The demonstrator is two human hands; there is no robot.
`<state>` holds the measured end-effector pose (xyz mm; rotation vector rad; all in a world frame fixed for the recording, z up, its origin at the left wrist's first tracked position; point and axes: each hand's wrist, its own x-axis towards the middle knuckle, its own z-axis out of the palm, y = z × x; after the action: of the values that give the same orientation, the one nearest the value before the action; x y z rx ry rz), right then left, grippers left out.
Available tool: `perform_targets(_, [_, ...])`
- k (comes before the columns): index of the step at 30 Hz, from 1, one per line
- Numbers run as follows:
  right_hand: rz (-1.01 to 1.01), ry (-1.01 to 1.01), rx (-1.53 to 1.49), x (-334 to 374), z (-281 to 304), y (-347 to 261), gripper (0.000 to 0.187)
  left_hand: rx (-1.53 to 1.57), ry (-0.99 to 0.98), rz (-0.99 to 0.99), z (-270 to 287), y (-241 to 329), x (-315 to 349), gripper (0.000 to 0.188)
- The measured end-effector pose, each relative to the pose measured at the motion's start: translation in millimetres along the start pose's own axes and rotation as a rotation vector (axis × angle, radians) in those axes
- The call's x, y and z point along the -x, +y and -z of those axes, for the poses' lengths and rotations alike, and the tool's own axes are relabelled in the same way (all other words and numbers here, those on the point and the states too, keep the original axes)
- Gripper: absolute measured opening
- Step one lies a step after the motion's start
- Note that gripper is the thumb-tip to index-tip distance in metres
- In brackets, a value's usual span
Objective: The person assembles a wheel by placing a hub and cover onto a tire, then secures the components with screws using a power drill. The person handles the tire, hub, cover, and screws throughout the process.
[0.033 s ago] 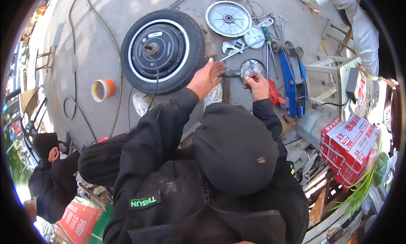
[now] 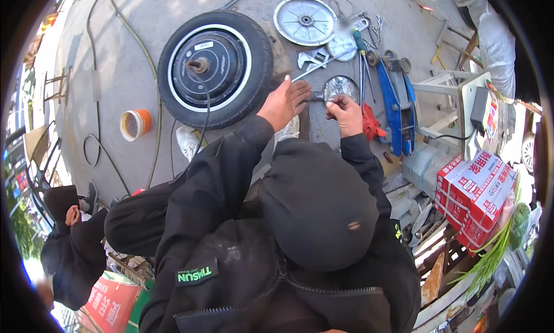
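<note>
Nearest, the person's right hand (image 2: 348,114) is at the close rim of the round dish (image 2: 340,86), fingertips bunched; whether they are clamped on anything cannot be told. The left hand (image 2: 281,106) is flat, thumb apart from the other fingers, with nothing seen in it. Compared with a moment ago, it sits slightly farther from the wheel (image 2: 222,82) and closer to the dish's handle, while the right has barely shifted, so the work looks little advanced. Room sideways seems limited by the red cloth (image 2: 372,123) and blue jack (image 2: 392,105) rightward, the wheel leftward; beyond the dish lie a wrench (image 2: 312,58) and silver disc (image 2: 304,20).
</note>
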<state>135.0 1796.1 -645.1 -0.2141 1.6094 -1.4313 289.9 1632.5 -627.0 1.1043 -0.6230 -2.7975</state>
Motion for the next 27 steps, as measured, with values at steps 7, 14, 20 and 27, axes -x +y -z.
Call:
perform_targets(7, [0.017, 0.057, 0.131, 34.3, -28.5, -9.6, 0.022, 0.406, -0.188, 0.085, -29.4, -34.4, -28.1, 0.070])
perform_targets(14, [0.105, 0.348, -0.076, 42.5, -22.1, 1.2, 0.019, 0.585, -0.173, 0.093, -22.3, -26.2, -24.5, 0.064])
perform_targets(20, [-0.087, 0.649, 0.040, -8.8, 72.0, 117.8, 0.031, 0.540, -0.159, 0.129, -16.3, -24.5, -16.9, 0.063])
perform_targets(27, [0.250, 0.527, 1.034, -55.9, 68.1, 104.4, 0.047, 0.472, -0.045, 0.107, 31.4, -39.9, 1.4, 0.064])
